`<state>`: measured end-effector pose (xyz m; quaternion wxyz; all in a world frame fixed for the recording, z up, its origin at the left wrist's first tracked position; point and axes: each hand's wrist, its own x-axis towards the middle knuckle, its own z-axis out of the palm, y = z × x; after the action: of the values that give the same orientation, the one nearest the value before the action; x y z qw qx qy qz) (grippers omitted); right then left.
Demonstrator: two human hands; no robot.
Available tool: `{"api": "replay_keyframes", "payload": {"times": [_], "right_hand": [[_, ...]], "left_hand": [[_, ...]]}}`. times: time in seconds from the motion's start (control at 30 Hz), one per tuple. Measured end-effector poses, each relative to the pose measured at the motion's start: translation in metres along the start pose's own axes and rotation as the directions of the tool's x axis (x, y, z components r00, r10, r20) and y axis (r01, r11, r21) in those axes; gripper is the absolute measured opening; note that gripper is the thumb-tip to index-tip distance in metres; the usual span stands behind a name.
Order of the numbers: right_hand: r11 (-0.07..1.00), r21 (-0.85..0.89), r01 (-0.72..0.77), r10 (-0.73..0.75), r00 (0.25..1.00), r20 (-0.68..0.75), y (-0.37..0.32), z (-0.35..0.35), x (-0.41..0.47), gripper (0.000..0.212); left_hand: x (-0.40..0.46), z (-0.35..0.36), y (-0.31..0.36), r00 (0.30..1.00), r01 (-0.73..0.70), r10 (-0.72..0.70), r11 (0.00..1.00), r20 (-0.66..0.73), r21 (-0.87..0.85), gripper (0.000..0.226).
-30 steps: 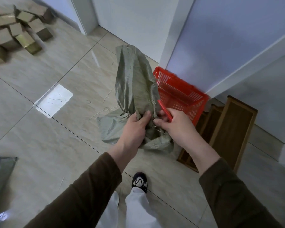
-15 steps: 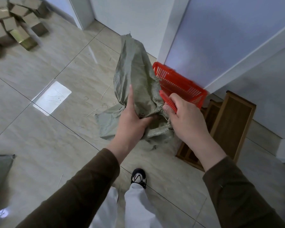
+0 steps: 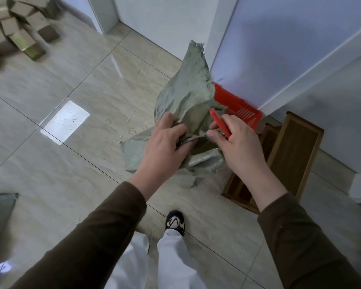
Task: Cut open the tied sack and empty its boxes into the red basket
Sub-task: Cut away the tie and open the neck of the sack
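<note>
From the head view, the left hand (image 3: 165, 140) pinches gathered cloth of the sack (image 3: 186, 94), whose long axis rises up and away from that grip. The right hand (image 3: 236, 144), fingers curled around a red cutter (image 3: 220, 124), pinches the opposite edge. The red basket (image 3: 240, 109) lies just beyond the right grip, half hidden behind the sack, so I judge the right hand nearer for tipping.

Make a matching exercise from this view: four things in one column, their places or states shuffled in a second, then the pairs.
Things:
1. sack
2. red basket
3. red cutter
4. cardboard boxes

Places:
A. piled on the floor, far left
B. in the right hand
C. gripped by both hands, left hand too
D. against the wall, behind the sack

Pairs: 1-C, 2-D, 3-B, 4-A
</note>
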<state>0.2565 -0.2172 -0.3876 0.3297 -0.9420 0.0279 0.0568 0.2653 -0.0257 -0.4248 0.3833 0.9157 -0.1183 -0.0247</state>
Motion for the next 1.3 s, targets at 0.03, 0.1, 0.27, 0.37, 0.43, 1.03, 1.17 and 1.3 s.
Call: {"api": "replay_keyframes", "payload": {"times": [0.03,0.1,0.27,0.37,0.43,1.03,1.17,1.3], "right_hand": [[1.000,-0.030,-0.001,0.001,1.000,-0.015,0.002,0.000,0.001,0.017],[0.997,-0.073,-0.005,0.000,0.998,-0.066,0.005,0.002,0.003,0.022],[0.997,-0.082,-0.003,-0.002,0.998,-0.068,0.003,0.005,0.002,0.021],[0.995,-0.098,-0.004,-0.002,0.998,-0.066,0.000,0.003,-0.002,0.020],[0.991,-0.136,0.004,-0.009,0.999,-0.035,-0.002,0.000,-0.007,0.029],[0.822,-0.562,0.088,-0.065,0.996,0.061,-0.024,-0.028,-0.025,0.032],[0.824,-0.561,0.085,-0.083,0.996,0.030,-0.023,-0.024,-0.022,0.036],[0.839,-0.538,0.080,-0.122,0.992,-0.043,-0.020,-0.021,-0.021,0.034]], "left_hand": [[0.001,-0.001,-0.001,0.999,-0.019,0.020,1.000,0.039,-0.021,0.030],[0.002,0.001,-0.003,0.995,0.002,0.008,0.995,0.100,-0.099,0.037],[0.004,0.004,-0.009,0.960,0.247,-0.176,0.895,0.216,-0.371,0.016],[0.006,0.004,-0.007,0.945,0.308,-0.219,0.844,0.241,-0.439,0.022],[0.008,0.002,-0.003,0.923,0.383,-0.282,0.723,0.260,-0.576,0.017],[0.007,-0.003,0.005,0.955,0.292,-0.244,0.659,0.171,-0.693,0.052],[0.011,-0.003,0.002,0.961,0.275,-0.180,0.715,0.210,-0.642,0.059],[0.014,0.001,0.000,0.904,0.427,-0.292,0.632,0.311,-0.647,0.042]]}}
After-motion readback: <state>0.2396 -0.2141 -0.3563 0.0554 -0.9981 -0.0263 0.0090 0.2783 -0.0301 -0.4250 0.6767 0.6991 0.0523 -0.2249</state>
